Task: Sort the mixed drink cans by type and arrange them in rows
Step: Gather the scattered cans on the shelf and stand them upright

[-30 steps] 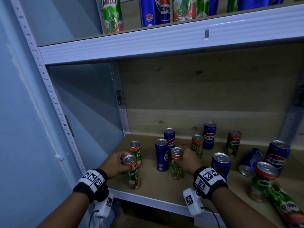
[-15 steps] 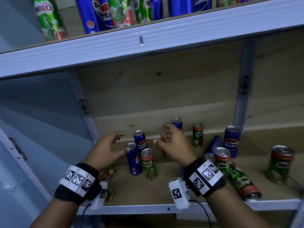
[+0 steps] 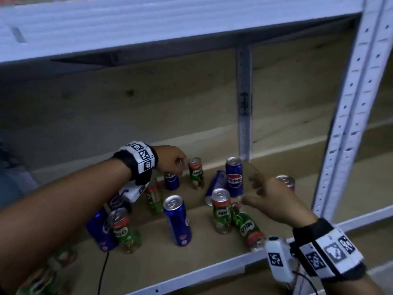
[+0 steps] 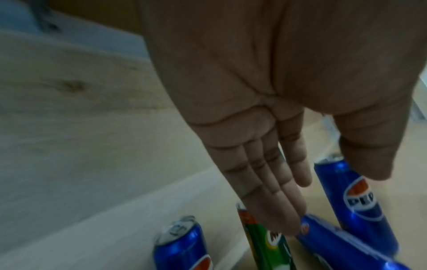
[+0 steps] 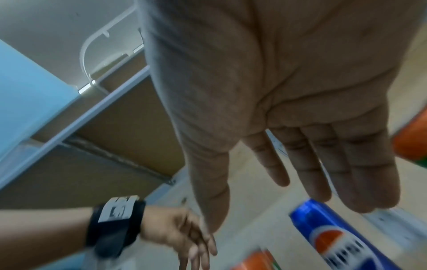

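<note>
Blue Pepsi and green Milo cans stand mixed on the wooden shelf (image 3: 204, 254). My left hand (image 3: 177, 167) reaches to the back and hovers over a Pepsi can (image 3: 171, 181), beside an upright Milo can (image 3: 196, 173). Its fingers (image 4: 272, 197) are straight and hold nothing. My right hand (image 3: 258, 191) is spread open and empty, just right of an upright Pepsi can (image 3: 234, 177) and in front of a partly hidden Milo can (image 3: 286, 180). One Pepsi can (image 3: 217, 185) and one Milo can (image 3: 246, 228) lie on their sides.
More cans stand near the front: a Pepsi can (image 3: 177, 220), a Milo can (image 3: 221, 209), and a Milo can (image 3: 124, 228) against a tilted Pepsi can (image 3: 98, 231). An upper shelf beam (image 3: 170, 24) overhangs. A perforated white post (image 3: 348, 116) stands at the right.
Both hands let go of the Milo cans they gripped a second ago. The left hand has reached toward the back cans, the right has moved right and spread open. The head view has swung right.
</note>
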